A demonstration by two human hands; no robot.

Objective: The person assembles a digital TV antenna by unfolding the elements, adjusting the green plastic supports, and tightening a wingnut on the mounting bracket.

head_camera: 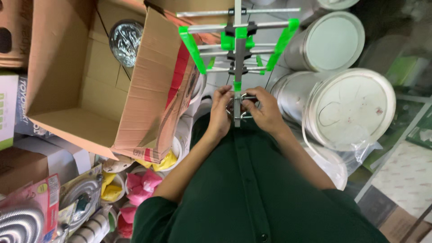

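Observation:
A metal aerial (238, 49) with a grey centre boom, thin silver cross rods and bright green plastic clips stretches away from me at top centre. Its near end carries a small metal clamp bracket (245, 105). My left hand (220, 112) grips the boom's near end from the left, fingers curled on the bracket. From the right, my right hand (265, 110) pinches the same bracket. Both hands sit just above my dark green shirt.
A large open cardboard box (90, 81) stands at the left, with a foil-wrapped round thing inside. Big lidded metal drums (346, 108) crowd the right. Packaged goods, pink and yellow bags and smaller boxes lie at lower left.

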